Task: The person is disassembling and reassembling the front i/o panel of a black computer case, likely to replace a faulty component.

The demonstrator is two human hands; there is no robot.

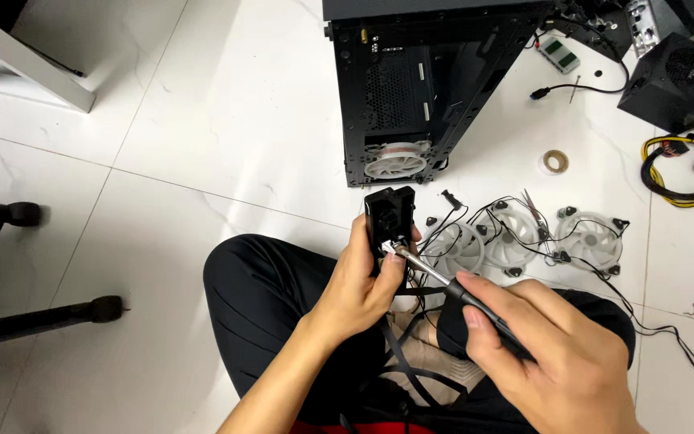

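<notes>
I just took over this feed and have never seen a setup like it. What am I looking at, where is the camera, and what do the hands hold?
There is one picture, from a camera on the person's head, looking down at their lap as they sit on a white tile floor. The left hand grips a small black box. The right hand holds a screwdriver, its tip at the box. Ahead stands an open black PC case. Three white fans with cables lie to its right, with a tape roll and a power supply beyond.
</notes>
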